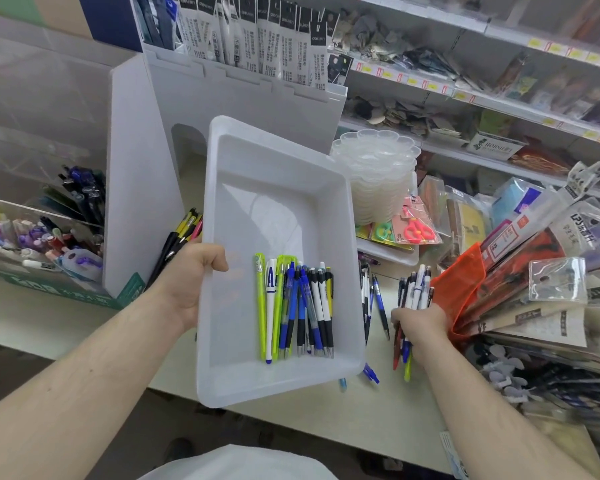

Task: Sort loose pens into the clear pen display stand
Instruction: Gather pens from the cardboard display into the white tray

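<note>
- Head view: left hand [194, 275] curled round the left rim of a white tray [278, 209], thumb inside, tray held up and tipped toward the body.
- In the tray: a row of pens [295, 310] side by side at the low end, long way pointing up and down the tray.
- Right hand [418, 323] wrapped tight round a bunch of pens [414, 292], tips sticking up and down — just right of the tray.
- A few loose pens [373, 303] flat on the counter [378, 420], between tray and right hand.
- Clear pen stand [42, 216] far left, already holding pens — nearer the left hand, well apart from the right.
- Probably next: bunch over to the stand.
</note>
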{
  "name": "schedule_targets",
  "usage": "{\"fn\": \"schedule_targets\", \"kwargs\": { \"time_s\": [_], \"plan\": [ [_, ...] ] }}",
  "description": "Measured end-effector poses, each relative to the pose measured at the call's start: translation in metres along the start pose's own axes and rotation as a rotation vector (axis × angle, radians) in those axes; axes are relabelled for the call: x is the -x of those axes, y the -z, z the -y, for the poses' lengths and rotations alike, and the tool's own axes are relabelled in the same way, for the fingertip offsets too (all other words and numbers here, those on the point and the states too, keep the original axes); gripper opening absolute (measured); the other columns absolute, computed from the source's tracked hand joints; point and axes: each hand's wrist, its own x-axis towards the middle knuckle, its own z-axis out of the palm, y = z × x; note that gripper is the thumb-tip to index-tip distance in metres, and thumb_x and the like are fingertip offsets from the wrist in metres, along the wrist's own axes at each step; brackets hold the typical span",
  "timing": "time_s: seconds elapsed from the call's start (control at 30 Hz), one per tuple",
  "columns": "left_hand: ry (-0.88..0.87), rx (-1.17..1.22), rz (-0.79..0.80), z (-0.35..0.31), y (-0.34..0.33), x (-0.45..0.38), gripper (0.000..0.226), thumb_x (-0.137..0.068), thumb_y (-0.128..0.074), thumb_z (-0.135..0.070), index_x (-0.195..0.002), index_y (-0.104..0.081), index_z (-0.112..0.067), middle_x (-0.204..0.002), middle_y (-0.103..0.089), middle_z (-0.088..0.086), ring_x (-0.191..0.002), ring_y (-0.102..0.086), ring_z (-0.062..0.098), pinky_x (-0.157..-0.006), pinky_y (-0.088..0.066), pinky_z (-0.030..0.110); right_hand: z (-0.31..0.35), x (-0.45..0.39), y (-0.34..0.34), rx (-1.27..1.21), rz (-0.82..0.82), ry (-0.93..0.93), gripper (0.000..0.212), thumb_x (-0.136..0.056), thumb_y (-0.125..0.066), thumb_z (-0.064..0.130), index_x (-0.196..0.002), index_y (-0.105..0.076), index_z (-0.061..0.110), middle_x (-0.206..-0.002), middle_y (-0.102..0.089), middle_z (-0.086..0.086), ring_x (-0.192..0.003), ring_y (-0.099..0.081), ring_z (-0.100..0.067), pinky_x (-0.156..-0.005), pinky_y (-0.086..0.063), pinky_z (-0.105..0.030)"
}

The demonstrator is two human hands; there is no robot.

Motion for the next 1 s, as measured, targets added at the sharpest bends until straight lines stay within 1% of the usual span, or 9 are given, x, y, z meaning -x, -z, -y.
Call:
{"fn": "schedule_targets", "kwargs": {
  "time_s": [0.07,0.17,0.23,0.3,0.4,0.53,0.73,0.83,1.0],
  "plan": [
    [-0.005,0.017,0.006,0.001,0.001,-0.001,0.033,-0.048,-0.045,-0.006,-0.076,-0.061,-0.011,-0.067,-0.050,0.005,-0.059,-0.048,0.027,-0.063,-0.040,0.032,0.015,0.009,0.005,-0.146,0.015,0.037,0.057,-0.055,-0.074,0.010,-0.109,-0.057,0.000,-0.093,-0.068,-0.022,-0.068,-0.064,-0.030,-0.056,-0.052,-0.035],
    [-0.026,0.070,0.031,0.005,-0.001,-0.001,0.031,-0.049,-0.044,-0.005,-0.065,-0.068,-0.014,-0.064,-0.053,0.005,-0.058,-0.051,0.026,-0.063,-0.043,0.032,0.049,0.045,0.017,-0.404,0.089,0.104,0.030,-0.068,-0.069,-0.005,-0.096,-0.058,-0.001,-0.083,-0.061,-0.023,-0.064,-0.058,-0.028,-0.053,-0.047,-0.031],
    [-0.038,0.112,0.040,0.008,-0.003,-0.003,0.037,-0.050,-0.043,-0.004,-0.072,-0.070,-0.014,-0.067,-0.057,0.006,-0.058,-0.055,0.025,-0.061,-0.047,0.032,0.072,0.077,0.021,-0.478,0.204,0.178,0.021,-0.074,-0.065,-0.011,-0.093,-0.059,-0.003,-0.075,-0.058,-0.020,-0.058,-0.056,-0.025,-0.049,-0.048,-0.030],
    [-0.035,0.145,0.052,0.012,-0.003,-0.007,0.047,-0.052,-0.046,-0.005,-0.094,-0.068,-0.009,-0.076,-0.061,0.009,-0.062,-0.059,0.027,-0.059,-0.052,0.034,0.092,0.114,0.020,-0.474,0.340,0.252,0.016,-0.078,-0.066,-0.011,-0.090,-0.058,-0.005,-0.069,-0.059,-0.018,-0.060,-0.059,-0.026,-0.057,-0.053,-0.038],
    [0.007,0.176,0.086,0.017,-0.003,-0.011,0.065,-0.061,-0.058,-0.010,-0.126,-0.058,-0.007,-0.095,-0.064,0.012,-0.074,-0.065,0.029,-0.061,-0.057,0.037,0.116,0.156,0.007,-0.431,0.495,0.342,0.028,-0.074,-0.070,-0.012,-0.100,-0.057,-0.009,-0.077,-0.060,-0.021,-0.067,-0.059,-0.031,-0.062,-0.055,-0.044],
    [-0.049,0.268,0.103,0.021,-0.007,-0.011,0.067,-0.072,-0.066,-0.030,-0.134,-0.055,-0.007,-0.111,-0.069,0.018,-0.083,-0.072,0.031,-0.064,-0.058,0.038,0.131,0.183,-0.033,-0.334,0.505,0.447,0.031,-0.067,-0.074,-0.011,-0.086,-0.059,0.009,-0.076,-0.063,-0.013,-0.067,-0.061,-0.028,-0.064,-0.055,-0.042],
    [-0.086,0.325,0.107,0.020,-0.011,-0.010,0.075,-0.076,-0.072,-0.041,-0.141,-0.050,-0.013,-0.136,-0.058,0.022,-0.120,-0.059,0.042,-0.083,-0.056,0.047,0.116,0.204,-0.075,-0.064,0.454,0.546,0.032,-0.071,-0.074,0.010,-0.094,-0.055,0.020,-0.082,-0.066,0.002,-0.073,-0.065,-0.016,-0.063,-0.053,-0.027],
    [-0.107,0.388,0.117,0.018,-0.010,-0.008,0.089,-0.066,-0.083,-0.038,-0.142,-0.048,-0.008,-0.140,-0.053,0.024,-0.123,-0.057,0.042,-0.086,-0.055,0.046,0.107,0.209,-0.079,-0.024,0.441,0.564,0.034,-0.073,-0.073,0.013,-0.097,-0.052,0.022,-0.084,-0.065,0.004,-0.075,-0.065,-0.012,-0.066,-0.056,-0.028],
    [-0.092,0.394,0.132,0.015,-0.006,-0.004,0.090,-0.062,-0.080,-0.028,-0.138,-0.045,0.007,-0.136,-0.048,0.034,-0.114,-0.057,0.047,-0.082,-0.057,0.049,0.091,0.220,-0.078,0.031,0.456,0.647,0.047,-0.074,-0.078,0.022,-0.111,-0.050,0.032,-0.093,-0.065,0.013,-0.083,-0.064,-0.002,-0.061,-0.047,-0.009]
  ]
}}
